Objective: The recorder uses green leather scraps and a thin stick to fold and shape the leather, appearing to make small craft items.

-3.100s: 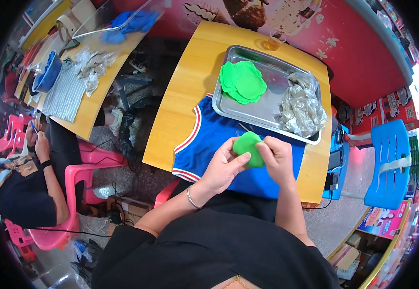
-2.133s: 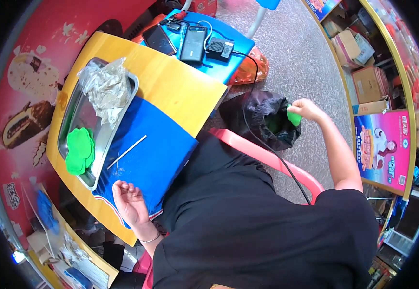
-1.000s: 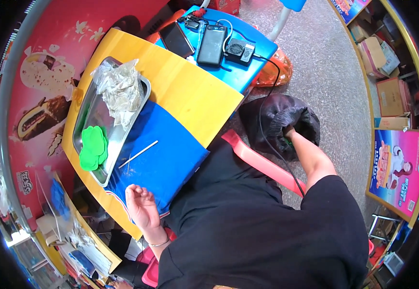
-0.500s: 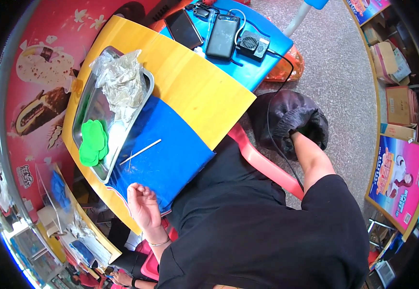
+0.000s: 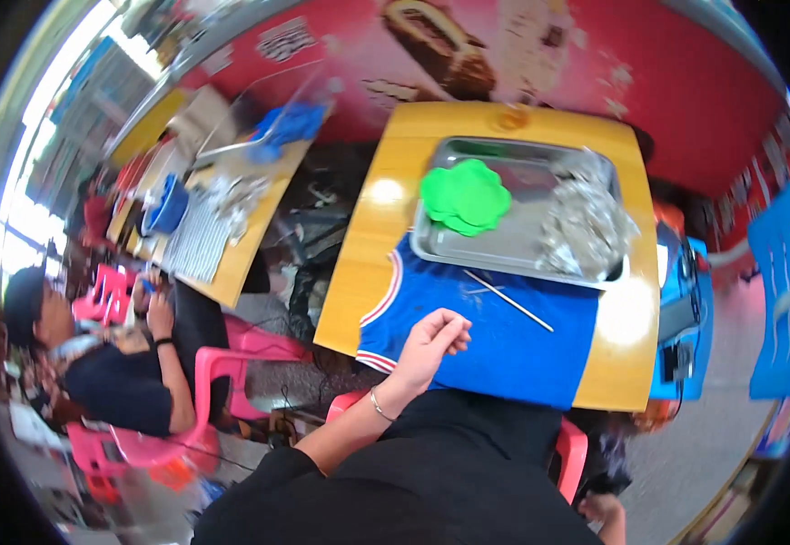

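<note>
Over the near edge of a blue cloth (image 5: 522,363) with red-and-white trim, my left hand (image 5: 433,347) is raised with its fingers curled in to the thumb; whether something small is pinched there is hidden. My right hand (image 5: 602,509) hangs low at the right, beside a dark bag (image 5: 606,459), its fingers blurred and partly hidden. A thin pale stick (image 5: 509,301) lies across the cloth. Behind it sits a metal tray (image 5: 527,156) holding several overlapping bright green flower-like pieces (image 5: 468,198) and a crumpled clear plastic bag (image 5: 584,227) with greyish contents.
The tray and cloth rest on a yellow table (image 5: 350,300). At its right stands a blue stool (image 5: 699,363) with dark devices and cables. To the left, another person (image 5: 123,381) sits on a pink chair (image 5: 222,363) by a second table (image 5: 245,263).
My view has swung left toward the tray and the neighbouring table. My right hand, formerly inside the dark bag, is now out beside it. My left hand's fingers have curled closer together.
</note>
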`<state>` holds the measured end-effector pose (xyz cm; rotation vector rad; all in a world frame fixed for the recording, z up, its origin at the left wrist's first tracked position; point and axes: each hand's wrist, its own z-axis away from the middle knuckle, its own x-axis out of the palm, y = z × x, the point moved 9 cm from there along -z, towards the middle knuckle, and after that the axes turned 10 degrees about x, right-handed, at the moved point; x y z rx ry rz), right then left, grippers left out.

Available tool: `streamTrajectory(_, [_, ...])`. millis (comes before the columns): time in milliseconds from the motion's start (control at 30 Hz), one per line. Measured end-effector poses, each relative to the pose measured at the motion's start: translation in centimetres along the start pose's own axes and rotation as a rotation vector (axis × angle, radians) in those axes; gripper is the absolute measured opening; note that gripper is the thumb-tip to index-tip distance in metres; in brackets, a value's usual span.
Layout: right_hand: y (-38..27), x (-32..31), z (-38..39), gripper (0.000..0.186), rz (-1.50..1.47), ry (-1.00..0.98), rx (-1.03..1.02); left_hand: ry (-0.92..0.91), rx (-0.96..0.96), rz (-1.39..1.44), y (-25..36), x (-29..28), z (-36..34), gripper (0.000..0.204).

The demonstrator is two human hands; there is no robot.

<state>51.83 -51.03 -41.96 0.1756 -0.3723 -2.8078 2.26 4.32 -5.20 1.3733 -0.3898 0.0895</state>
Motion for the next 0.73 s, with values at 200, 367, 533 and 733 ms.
streamTrajectory(200, [-9.3, -5.3, 19.4, 0.019, -0.066, -0.017, -0.094, 0.149, 0.212, -0.139, 3.6, -7.3, 1.1, 0.018])
streamTrajectory(367, [-14.3, -11.0, 23.3, 0.022, -0.471, -0.198, -0.392, 0.258, 0.361, -0.278, 5.0, -11.5, -0.1, 0.018])
streamTrajectory(533, [-28.2, -4.7, 33.8, 0.012, -0.542, -0.077, -0.764, 0.337, 0.448, -0.345, 4.7, -14.4, -0.6, 0.019])
streamTrajectory(733, [-35.6, -5.9, 23.4, 0.043, -0.249, 0.066, -0.936, 0.426, 0.423, -0.216, 3.8, -15.9, -0.4, 0.021])
